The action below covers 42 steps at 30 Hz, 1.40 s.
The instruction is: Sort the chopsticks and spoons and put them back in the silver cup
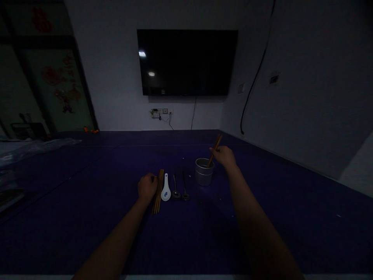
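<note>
Chopsticks [218, 140] pinched in right hand [225, 156], that grip pressed together on them; lower ends inside metal cup [203, 178], tilted toward its right side. Left hand [147, 186] just beside chopstick row [157, 198], fingers curled near the upper part; cannot tell if this grip pinches anything. Next along, going right: white spoon [166, 193] with blue mark in the bowl, metal spoon [176, 194], dark spoon [185, 196]. All three lie between row and cup, in the straight path from one to the other. Few pale specks scattered around. Crumpled clear plastic [37, 147] far left, well apart.

Surface [186, 241] wide, dark purple, reaching back to the wall. Room dim. TV [189, 62] on back wall, light reflections in it; sockets [163, 111] and thin cords below. Black cable [259, 74] hangs at right wall. Red decorations [67, 102] on panel at left, small orange things [91, 130] near its foot.
</note>
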{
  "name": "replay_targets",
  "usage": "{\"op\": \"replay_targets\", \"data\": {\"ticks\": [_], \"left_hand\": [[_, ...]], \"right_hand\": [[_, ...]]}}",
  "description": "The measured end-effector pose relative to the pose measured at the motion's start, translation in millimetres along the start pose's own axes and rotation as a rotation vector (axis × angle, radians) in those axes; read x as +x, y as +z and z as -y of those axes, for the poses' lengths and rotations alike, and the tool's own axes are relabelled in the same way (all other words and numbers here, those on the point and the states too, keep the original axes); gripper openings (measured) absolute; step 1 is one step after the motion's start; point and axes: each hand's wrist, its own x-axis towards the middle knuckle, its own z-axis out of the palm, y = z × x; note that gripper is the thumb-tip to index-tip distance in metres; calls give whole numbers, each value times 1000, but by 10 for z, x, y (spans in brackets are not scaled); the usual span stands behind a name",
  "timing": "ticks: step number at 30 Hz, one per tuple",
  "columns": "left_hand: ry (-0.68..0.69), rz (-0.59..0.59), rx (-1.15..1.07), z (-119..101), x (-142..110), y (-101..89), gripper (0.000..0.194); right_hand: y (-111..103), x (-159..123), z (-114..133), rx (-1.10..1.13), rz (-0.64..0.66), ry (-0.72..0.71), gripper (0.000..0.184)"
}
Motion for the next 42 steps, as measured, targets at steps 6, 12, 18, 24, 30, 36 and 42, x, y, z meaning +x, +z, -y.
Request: {"op": "replay_targets", "data": {"ticks": [6, 12, 18, 24, 30, 36, 42], "left_hand": [[-3, 4, -9, 7, -1, 6, 28], [6, 4, -20, 21, 4, 18, 29], [-5, 9, -5, 13, 5, 13, 28], [-2, 13, -17, 15, 8, 14, 29], [-4, 18, -13, 10, 19, 20, 30], [2, 26, 3, 8, 34, 4, 28], [-1, 34, 32, 5, 33, -1, 26]], "right_hand": [[11, -3, -12, 6, 5, 2, 35], [3, -7, -18, 6, 47, 8, 37], [-3, -22, -23, 29, 90, 25, 47], [-99, -96, 37, 131, 26, 156, 61], [-349, -244, 269, 521, -741, 209, 69], [32, -800, 521, 611, -585, -359, 53], [590, -1301, 512, 243, 4, -583, 35]]}}
